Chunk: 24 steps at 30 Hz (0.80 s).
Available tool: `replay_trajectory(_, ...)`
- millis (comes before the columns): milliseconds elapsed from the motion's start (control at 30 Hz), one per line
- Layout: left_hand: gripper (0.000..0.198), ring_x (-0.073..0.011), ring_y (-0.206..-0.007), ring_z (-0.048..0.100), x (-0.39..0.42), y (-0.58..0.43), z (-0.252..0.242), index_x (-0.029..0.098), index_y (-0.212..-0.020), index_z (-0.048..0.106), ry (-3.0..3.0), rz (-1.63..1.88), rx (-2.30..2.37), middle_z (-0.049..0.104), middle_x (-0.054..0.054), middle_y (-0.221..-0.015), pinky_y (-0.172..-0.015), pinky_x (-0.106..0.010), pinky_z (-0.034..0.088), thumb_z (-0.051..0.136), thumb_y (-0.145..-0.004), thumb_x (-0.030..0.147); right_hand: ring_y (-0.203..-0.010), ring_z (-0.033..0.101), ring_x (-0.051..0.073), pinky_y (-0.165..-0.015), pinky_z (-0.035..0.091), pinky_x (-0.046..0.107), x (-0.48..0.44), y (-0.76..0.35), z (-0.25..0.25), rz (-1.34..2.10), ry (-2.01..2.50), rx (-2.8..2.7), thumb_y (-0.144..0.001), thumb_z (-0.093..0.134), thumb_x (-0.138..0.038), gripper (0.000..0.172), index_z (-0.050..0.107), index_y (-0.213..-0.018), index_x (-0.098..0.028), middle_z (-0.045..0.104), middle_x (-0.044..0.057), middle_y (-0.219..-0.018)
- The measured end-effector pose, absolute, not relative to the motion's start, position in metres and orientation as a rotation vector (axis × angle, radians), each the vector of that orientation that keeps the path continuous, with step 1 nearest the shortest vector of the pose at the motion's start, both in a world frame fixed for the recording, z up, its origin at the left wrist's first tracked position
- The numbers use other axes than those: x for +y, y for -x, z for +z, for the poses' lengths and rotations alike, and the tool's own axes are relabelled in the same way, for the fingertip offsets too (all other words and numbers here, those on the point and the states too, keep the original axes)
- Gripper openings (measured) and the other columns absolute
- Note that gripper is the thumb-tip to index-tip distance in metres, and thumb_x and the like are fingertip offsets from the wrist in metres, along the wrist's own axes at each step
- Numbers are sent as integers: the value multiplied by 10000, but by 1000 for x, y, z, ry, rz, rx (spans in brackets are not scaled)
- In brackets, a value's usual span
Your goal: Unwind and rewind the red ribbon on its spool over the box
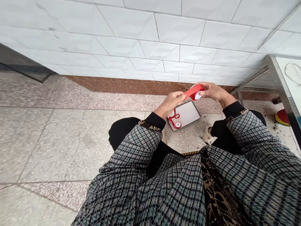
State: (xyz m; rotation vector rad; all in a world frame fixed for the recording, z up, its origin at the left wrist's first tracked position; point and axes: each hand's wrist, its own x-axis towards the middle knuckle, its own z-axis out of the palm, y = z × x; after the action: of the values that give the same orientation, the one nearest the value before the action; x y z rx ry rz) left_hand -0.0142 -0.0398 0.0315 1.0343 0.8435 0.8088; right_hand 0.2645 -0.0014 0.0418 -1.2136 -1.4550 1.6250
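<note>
A roll of red ribbon (195,96) is held in the air over the far side of a shallow white box (190,110). It is clamped between thumb and fingers of the right hand (213,92), the nearer one; its free strip (190,91) is pinched by the left hand (172,102). The strip's long axis is drawn leftward and slightly nearward, so the roll is placed just right of the left fingertips. A white spool (178,125) and loose ribbon (171,119) are contained at the box's left. The box is supported by the floor (103,138).
</note>
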Motion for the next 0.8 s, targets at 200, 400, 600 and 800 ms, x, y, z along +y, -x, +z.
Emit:
replay_trajectory(200, 394, -34, -476, 262, -38, 13, 26, 192, -760, 579, -958, 864, 751, 382, 97, -566, -519, -207, 221, 832, -1014, 356, -853, 775, 173, -740, 661, 262, -2, -261, 38, 1739, 1125, -1273, -608, 1175, -438, 738, 858, -1241, -230, 870, 27, -1050)
replay_trajectory(400, 428, -21, -436, 219, -39, 9, 22, 178, -788, 641, -916, 876, 747, 317, 129, -512, -494, -202, 183, 884, -994, 464, -838, 773, 181, -749, 652, 266, -8, -249, 32, 1754, 1074, -1205, -611, 1171, -509, 709, 881, -1207, -258, 865, 13, -975)
replay_trajectory(600, 439, -34, -491, 259, -41, 5, 28, 169, -730, 645, -929, 935, 789, 394, 94, -559, -513, -217, 198, 905, -962, 436, -902, 775, 192, -861, 657, 308, -10, -240, 28, 1691, 1043, -1169, -585, 1178, -582, 770, 862, -1209, -258, 875, 23, -1019)
replay_trajectory(800, 308, -45, -500, 249, -41, 1, 27, 152, -823, 723, -910, 960, 826, 395, 97, -562, -523, -217, 189, 858, -982, 378, -946, 782, 214, -930, 667, 352, -10, -236, 26, 1623, 1065, -1136, -537, 1181, -604, 828, 846, -1215, -266, 872, 25, -1035)
